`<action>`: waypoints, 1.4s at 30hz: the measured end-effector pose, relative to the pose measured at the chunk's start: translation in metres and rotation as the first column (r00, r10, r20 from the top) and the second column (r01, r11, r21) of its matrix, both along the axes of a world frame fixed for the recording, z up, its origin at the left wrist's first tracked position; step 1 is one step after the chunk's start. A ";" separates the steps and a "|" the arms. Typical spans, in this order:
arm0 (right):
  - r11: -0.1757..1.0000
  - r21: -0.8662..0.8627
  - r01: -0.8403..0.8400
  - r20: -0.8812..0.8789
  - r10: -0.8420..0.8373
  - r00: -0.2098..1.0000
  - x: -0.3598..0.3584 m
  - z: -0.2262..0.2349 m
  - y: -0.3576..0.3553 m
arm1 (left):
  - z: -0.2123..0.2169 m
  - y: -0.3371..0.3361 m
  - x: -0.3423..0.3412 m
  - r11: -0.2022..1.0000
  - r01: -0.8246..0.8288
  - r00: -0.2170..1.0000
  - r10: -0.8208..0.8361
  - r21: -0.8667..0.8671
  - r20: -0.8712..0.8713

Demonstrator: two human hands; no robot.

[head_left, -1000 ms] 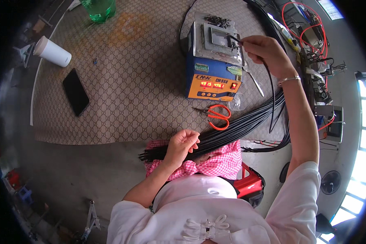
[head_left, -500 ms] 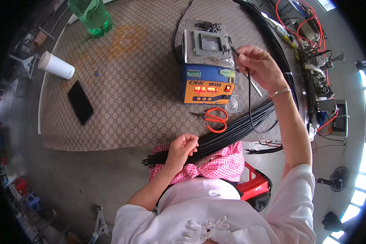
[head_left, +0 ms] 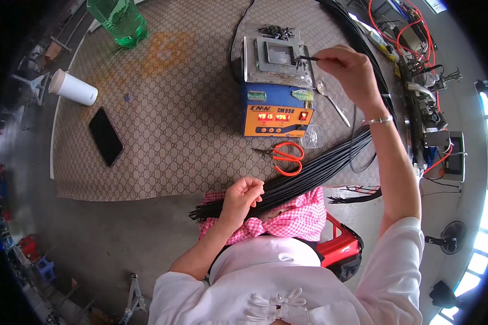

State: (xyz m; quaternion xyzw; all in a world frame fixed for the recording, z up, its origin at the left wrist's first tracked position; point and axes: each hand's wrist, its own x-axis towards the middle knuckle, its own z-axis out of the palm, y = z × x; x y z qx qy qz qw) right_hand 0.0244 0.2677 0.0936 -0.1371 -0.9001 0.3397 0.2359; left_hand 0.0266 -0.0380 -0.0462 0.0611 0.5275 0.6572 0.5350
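Observation:
In my right hand a black cable is pinched between thumb and fingers, its end pointing left over the edge of the metal top of a blue and orange solder pot. A square frame surrounds the pot's shiny grey pool. My left hand is closed at the table's near edge, beside a bundle of black cables. Whether its curled fingers hold anything is hidden. Orange-handled scissors lie between the pot and the bundle.
Dark scraps lie behind the pool. A spoon and a small clear dish sit right of the pot. On the left are a phone, a white tumbler and a green bottle. More black cable runs along the right.
My right hand has shifted slightly and turned, so the cable end now points left at the pot's top. The spoon shows more fully. My left hand stays in place.

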 end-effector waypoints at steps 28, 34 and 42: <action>0.438 0.868 -0.235 0.315 -0.117 0.942 -0.063 -0.003 -0.006 | -0.004 -0.002 -0.004 0.998 0.009 0.997 -0.013 0.061 0.074; 0.429 0.862 -0.270 0.363 -0.150 0.920 -0.063 0.000 -0.011 | -0.005 -0.002 -0.004 0.999 0.012 0.998 -0.015 0.050 0.062; 0.447 0.864 -0.232 0.312 -0.114 0.943 -0.059 -0.001 -0.007 | -0.003 -0.002 -0.004 0.999 0.009 0.999 -0.012 0.044 0.050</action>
